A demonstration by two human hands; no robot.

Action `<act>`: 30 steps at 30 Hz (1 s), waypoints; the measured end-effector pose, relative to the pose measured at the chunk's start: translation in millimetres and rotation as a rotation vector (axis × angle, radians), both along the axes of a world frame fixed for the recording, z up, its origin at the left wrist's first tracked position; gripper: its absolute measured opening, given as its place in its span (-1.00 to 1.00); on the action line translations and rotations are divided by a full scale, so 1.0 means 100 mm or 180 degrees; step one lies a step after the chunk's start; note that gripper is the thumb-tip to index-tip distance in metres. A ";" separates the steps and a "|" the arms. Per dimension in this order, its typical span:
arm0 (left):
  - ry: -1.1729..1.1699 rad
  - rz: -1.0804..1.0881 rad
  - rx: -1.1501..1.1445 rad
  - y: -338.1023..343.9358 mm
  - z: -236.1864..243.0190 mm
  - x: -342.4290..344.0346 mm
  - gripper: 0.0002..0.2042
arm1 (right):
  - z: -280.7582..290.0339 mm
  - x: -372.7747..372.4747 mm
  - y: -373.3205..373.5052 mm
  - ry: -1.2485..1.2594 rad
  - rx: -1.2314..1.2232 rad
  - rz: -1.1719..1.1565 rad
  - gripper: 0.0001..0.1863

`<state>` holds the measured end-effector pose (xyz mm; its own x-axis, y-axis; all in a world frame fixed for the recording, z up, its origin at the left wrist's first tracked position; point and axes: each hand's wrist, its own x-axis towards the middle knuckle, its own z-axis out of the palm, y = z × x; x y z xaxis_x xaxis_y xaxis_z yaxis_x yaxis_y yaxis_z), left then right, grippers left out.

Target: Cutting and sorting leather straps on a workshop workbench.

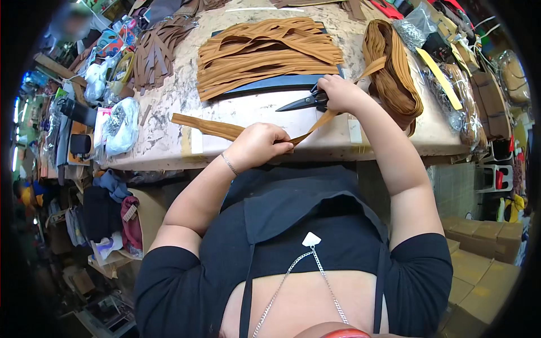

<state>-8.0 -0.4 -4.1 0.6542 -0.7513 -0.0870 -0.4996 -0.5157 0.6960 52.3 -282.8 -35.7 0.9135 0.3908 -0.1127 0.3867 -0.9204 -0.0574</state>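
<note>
Tan strip (205, 127): we're seeing the left hand (259, 142) pinching it, thumb against fingers, over the table's (160, 147) near edge. The right hand's (342, 93) fingers are curling around black scissors (301, 103), blades pointing left; we're not telling whether they're gripping the strip too. Its long axis is running left-right, free end pointing left, other side rising toward a coiled bundle (394, 84). Farther out, a white label (130, 212) is showing unreadably small print.

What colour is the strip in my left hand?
The tape strip is golden brown, seen best in the head view.
</note>
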 end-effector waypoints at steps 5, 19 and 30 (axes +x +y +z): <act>0.0025 0.0145 -0.0083 0.09 -0.04 0.01 -0.79 | -0.03 0.00 0.05 -0.0267 0.0394 0.0040 -0.62; 0.1221 0.1193 -0.1419 0.27 0.19 0.44 -0.83 | 0.20 -1.28 0.25 0.2151 0.4850 -0.0384 -0.54; 0.0889 0.1213 -0.1468 0.13 0.22 0.35 -0.83 | 0.01 -1.40 0.70 0.1979 0.3944 -0.0870 -0.41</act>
